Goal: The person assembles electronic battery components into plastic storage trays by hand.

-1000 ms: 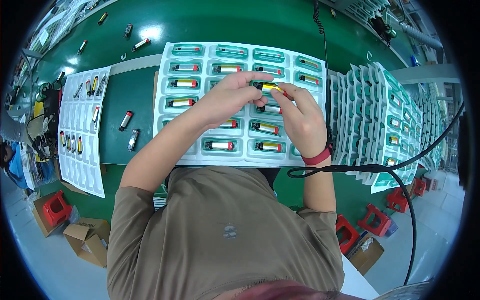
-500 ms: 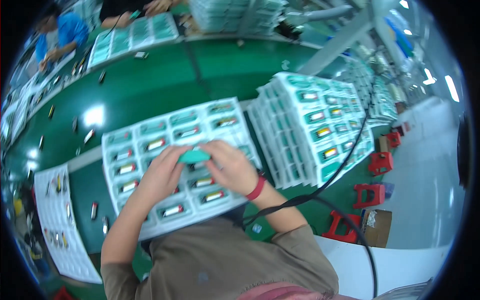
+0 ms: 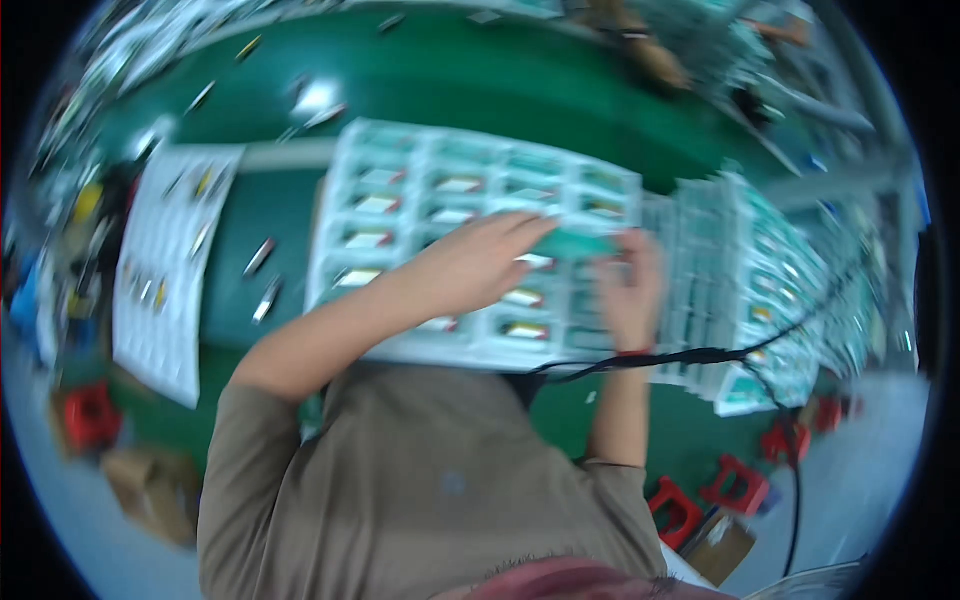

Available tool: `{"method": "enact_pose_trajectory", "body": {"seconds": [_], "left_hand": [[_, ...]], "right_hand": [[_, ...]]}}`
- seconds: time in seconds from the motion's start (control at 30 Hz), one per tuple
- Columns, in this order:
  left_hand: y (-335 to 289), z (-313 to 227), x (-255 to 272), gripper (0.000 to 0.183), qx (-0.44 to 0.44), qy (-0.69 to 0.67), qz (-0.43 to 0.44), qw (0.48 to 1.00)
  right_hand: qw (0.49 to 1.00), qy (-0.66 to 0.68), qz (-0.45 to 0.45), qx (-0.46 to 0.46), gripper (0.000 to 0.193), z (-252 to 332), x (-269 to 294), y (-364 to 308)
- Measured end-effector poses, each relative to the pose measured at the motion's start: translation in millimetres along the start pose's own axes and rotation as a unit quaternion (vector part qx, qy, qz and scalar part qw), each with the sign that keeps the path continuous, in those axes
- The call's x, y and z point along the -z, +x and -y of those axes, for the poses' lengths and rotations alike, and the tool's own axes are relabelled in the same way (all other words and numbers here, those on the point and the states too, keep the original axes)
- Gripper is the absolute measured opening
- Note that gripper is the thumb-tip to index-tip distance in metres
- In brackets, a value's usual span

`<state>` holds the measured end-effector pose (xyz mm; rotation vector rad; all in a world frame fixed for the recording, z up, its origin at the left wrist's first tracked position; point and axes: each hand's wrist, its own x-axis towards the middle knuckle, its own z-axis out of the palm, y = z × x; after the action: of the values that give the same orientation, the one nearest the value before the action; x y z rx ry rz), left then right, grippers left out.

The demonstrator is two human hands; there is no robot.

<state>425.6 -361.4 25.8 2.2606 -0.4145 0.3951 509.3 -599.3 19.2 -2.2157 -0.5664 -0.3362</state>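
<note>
A flat teal-green piece, blurred and of a kind I cannot make out, spans the gap between my hands over a white compartment tray. My left hand pinches its left end, fingers bent. At its right end are the fingertips of my right hand, smeared by motion but closed on it. Below both hands, the tray's pockets carry small battery-like cells in white, red and yellow; teal shows in several pockets of the back row. My left forearm and hand hide some middle pockets.
Stacked filled trays stand right of my tray. Another white tray lies left, with loose cells between. A black cable crosses my right wrist. Another person's arm reaches over the far edge. Red stools stand at lower right.
The view has swung, so the tray and stack appear farther right and the left tray shows more fully. Both hands still have the teal piece, now over the tray's right part, hands farther apart.
</note>
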Motion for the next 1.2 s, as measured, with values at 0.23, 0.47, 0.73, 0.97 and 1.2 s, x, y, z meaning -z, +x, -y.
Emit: {"method": "enact_pose_trajectory", "body": {"seconds": [0.23, 0.47, 0.73, 0.97, 1.2], "left_hand": [[-126.5, 37.8, 149.1, 0.022, 0.345, 0.134, -0.058, 0.927], [-234.1, 47.7, 157.6, 0.023, 0.456, 0.252, 0.012, 0.853], [-114.1, 4.0, 142.5, 0.023, 0.248, 0.052, -0.067, 0.965], [-7.5, -13.5, 49.3, 0.044, 0.113, -0.137, 0.130, 0.975], [24.0, -1.7, -4.4, 0.032, 0.070, -0.154, 0.159, 0.973]], "right_hand": [[0.989, -0.022, 0.098, -0.110, 0.018, -72.4, 0.7, 18.1], [0.988, -0.086, 0.104, -0.072, 0.028, -64.8, -13.6, 10.8], [0.974, 0.142, 0.126, 0.123, 0.030, 54.4, -22.0, -8.5], [0.939, 0.256, 0.172, 0.152, 0.038, 47.8, -29.3, -21.3], [0.941, 0.325, -0.034, -0.092, 0.021, 6.8, 10.9, -51.9]]}}
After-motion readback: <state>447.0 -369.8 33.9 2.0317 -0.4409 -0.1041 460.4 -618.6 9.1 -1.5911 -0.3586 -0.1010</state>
